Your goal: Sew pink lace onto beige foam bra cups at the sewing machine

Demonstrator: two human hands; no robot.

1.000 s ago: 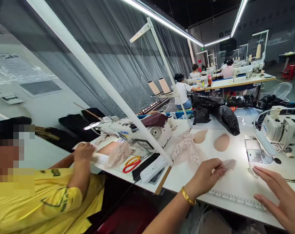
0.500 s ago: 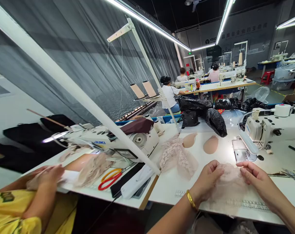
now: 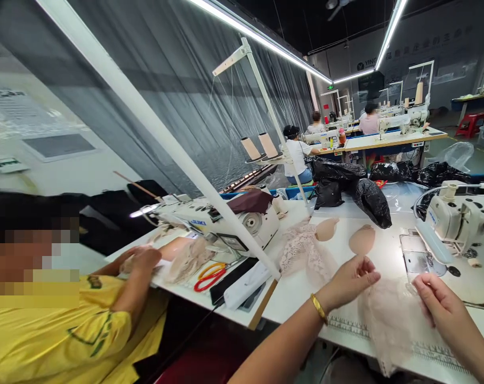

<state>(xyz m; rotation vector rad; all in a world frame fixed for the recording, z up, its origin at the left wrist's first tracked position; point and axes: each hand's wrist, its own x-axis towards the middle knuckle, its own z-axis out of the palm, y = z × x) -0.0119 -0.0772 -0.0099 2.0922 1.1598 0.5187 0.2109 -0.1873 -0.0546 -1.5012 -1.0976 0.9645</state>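
My left hand (image 3: 352, 280), with a gold bracelet on the wrist, pinches the upper left edge of a sheer beige lace piece (image 3: 389, 320). My right hand (image 3: 440, 304) grips the same lace at its upper right edge. The lace hangs stretched between both hands over the white table (image 3: 306, 290), above a printed ruler (image 3: 348, 326) along the table's front edge. Two beige foam cups (image 3: 362, 239) lie on the table behind my hands, beside a heap of pale lace (image 3: 304, 248).
A white sewing machine (image 3: 461, 213) stands at the right. Another machine (image 3: 226, 218) serves a person in a yellow shirt (image 3: 66, 330) at the left, with red and orange scissors (image 3: 208, 274) nearby. Black plastic bags (image 3: 357, 184) lie behind. Other workers sit at far tables.
My hands have spread apart and lifted the lace piece, which now hangs stretched between them. The view has swung back to the left, showing the person in yellow again.
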